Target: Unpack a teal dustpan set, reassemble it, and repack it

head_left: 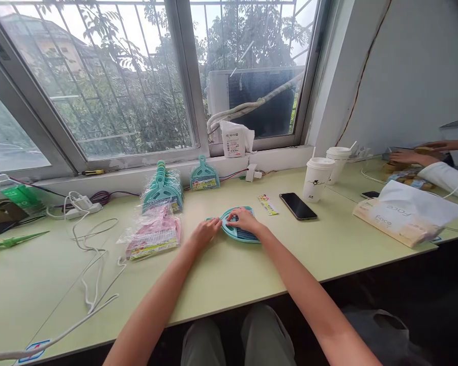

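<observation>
A small teal dustpan (232, 235) lies flat on the table in front of me, its handle pointing left, with a dark-bristled brush (247, 234) inside it. My left hand (206, 231) is closed, its fingertips pinching the handle end. My right hand (244, 220) reaches over the pan from the right, fingers bent and closed on the brush's teal upper part; the palm hides some of the set. Just beyond my right hand lies a loose printed label card (268, 204). Left of my left hand are pink dustpan sets (154, 231) in clear bags.
Bagged teal sets (162, 190) stand in a row behind the pink ones, and another teal set (204, 175) leans by the sill. A phone (298, 206), lidded cups (316, 178) and a tissue pack (404, 213) are to the right. White cables (95, 264) cross the left. A co-worker's hands (408, 156) are far right.
</observation>
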Demonstrator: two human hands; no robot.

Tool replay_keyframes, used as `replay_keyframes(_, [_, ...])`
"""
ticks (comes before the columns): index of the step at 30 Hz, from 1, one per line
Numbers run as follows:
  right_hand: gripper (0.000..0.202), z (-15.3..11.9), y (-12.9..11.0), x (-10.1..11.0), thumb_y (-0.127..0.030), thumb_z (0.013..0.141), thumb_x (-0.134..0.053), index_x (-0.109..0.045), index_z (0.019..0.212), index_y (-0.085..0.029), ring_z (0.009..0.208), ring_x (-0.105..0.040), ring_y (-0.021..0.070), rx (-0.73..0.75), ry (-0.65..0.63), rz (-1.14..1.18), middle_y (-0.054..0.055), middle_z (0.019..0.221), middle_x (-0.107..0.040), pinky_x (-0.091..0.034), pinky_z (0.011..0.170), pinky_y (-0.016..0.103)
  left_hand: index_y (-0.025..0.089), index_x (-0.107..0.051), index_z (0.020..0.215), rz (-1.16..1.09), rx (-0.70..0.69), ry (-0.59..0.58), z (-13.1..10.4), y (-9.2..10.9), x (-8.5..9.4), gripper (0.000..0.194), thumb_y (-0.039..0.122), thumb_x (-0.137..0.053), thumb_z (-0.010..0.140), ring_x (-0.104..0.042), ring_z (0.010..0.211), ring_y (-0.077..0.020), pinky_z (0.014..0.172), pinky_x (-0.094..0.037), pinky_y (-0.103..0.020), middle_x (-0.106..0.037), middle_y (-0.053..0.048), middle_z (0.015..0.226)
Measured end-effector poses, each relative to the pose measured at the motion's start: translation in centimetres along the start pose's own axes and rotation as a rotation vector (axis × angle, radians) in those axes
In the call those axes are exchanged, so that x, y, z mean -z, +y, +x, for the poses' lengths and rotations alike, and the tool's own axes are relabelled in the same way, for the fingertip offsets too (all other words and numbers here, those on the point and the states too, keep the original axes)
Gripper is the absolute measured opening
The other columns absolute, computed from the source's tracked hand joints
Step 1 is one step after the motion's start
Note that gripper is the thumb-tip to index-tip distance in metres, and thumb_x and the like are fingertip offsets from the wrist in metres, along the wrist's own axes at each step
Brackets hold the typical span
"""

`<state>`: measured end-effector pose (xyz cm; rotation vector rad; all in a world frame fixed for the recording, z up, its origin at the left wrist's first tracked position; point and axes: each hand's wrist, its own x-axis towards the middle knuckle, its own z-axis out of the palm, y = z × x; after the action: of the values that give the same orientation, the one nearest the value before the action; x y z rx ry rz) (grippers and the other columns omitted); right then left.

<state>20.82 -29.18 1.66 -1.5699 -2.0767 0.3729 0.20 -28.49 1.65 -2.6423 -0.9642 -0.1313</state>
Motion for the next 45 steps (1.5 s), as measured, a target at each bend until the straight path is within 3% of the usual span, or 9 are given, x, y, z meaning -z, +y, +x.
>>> replay_keyframes(11, [0.024,-0.3,-0.3,-0.1,-0.042,0.083,-0.06,-0.072,0.099,-0.028,0.112,-0.05,0.0248,0.049,0.016,-0.197,0.003,0.113,-0.066,-0.032,0.095,0.04,0.017,-0.059,0.112,-0.093,0.032,0.042,0.0,-0.2,-1.0,0.034,0.005,-0.038,0.088,-0.062,0.099,-0.0205,0.088,-0.049,-0.034,-0.061,-0.012,0.115])
replay_keyframes(15, [0.023,-0.3,-1.1,-0.3,-0.044,0.08,-0.062,-0.072,0.093,-0.027,0.108,-0.051,0.024,0.011,0.143,-0.177,0.004,0.107,-0.068,-0.032,0.093,0.039,0.021,-0.056,0.12,-0.225,0.116,0.362,0.1,-0.2,-0.5,0.037,0.008,-0.04,0.089,-0.049,0.124,-0.0209,0.113,-0.029,-0.041,-0.053,-0.009,0.131])
replay_keyframes(19, [0.025,-0.3,-2.3,-0.3,-0.044,0.081,-0.06,-0.069,0.09,-0.023,0.102,-0.055,0.0222,-0.101,0.351,-0.129,0.007,0.102,-0.068,-0.036,0.089,0.034,0.02,-0.034,0.14,-0.777,0.543,0.663,0.9,0.3,-0.1,0.056,0.029,-0.054,0.089,-0.042,0.13,-0.0238,0.11,-0.031,-0.044,-0.038,-0.015,0.145])
replay_keyframes(23, [0.025,-0.3,-2.5,-0.4,-0.044,0.081,-0.06,-0.067,0.091,-0.022,0.101,-0.056,0.0204,-0.197,0.437,-0.087,0.005,0.098,-0.067,-0.041,0.081,0.029,0.015,-0.041,0.135,-1.685,0.542,0.307,1.8,1.7,-0.9,0.057,0.051,-0.045,0.091,-0.057,0.112,-0.0244,0.097,-0.043,-0.038,-0.053,-0.016,0.129])
replay_keyframes(26, [0.027,0.1,-1.5,0.0,-0.046,0.082,-0.058,-0.069,0.089,-0.023,0.101,-0.058,0.0196,-0.193,0.33,-0.005,0.004,0.098,-0.068,-0.042,0.08,0.027,0.015,-0.051,0.123,-1.962,0.436,0.148,2.1,2.8,-1.5,0.057,0.045,-0.067,0.078,-0.06,0.104,-0.0236,0.091,-0.046,-0.033,-0.062,-0.013,0.113])
replay_keyframes(34, [0.038,0.7,5.2,1.6,-0.026,0.09,-0.042,-0.062,0.122,-0.019,0.125,-0.043,0.0239,-0.5,0.512,-0.141,0.01,0.133,-0.054,-0.037,0.098,0.035,0.015,-0.055,0.1,-1.996,0.893,0.342,1.9,0.0,-1.4,0.045,0.014,-0.068,0.057,-0.058,0.069,-0.0122,0.065,-0.048,-0.025,-0.061,-0.003,0.087])
replay_keyframes(37, [0.044,0.4,6.7,0.9,-0.022,0.089,-0.042,-0.054,0.131,-0.013,0.137,-0.029,0.0268,-0.551,0.349,-0.273,0.015,0.146,-0.039,-0.024,0.108,0.046,0.017,-0.054,0.095,-1.998,0.914,0.417,1.6,-1.2,-1.6,0.038,0.018,-0.068,0.059,-0.055,0.067,-0.0108,0.061,-0.048,-0.024,-0.059,-0.002,0.085])
replay_keyframes(41, [0.047,0.2,6.6,0.3,-0.004,0.084,-0.037,-0.065,0.115,-0.024,0.123,-0.047,0.0185,-0.318,0.157,-0.254,0.006,0.131,-0.057,-0.015,0.11,0.043,0.019,-0.05,0.098,-2.008,0.966,0.525,1.3,-1.8,-1.7,0.037,0.02,-0.066,0.065,-0.056,0.067,-0.0114,0.057,-0.047,-0.024,-0.057,-0.001,0.086])
replay_keyframes(45, [0.04,0.3,5.8,0.6,0.003,0.073,-0.043,-0.072,0.085,-0.022,0.102,-0.056,0.0152,-0.278,0.277,-0.28,0.003,0.101,-0.069,-0.024,0.1,0.032,0.019,-0.047,0.1,-2.009,1.036,0.589,1.3,-2.3,-1.7,0.04,0.011,-0.064,0.064,-0.056,0.064,-0.0109,0.056,-0.047,-0.024,-0.057,0.0,0.084])
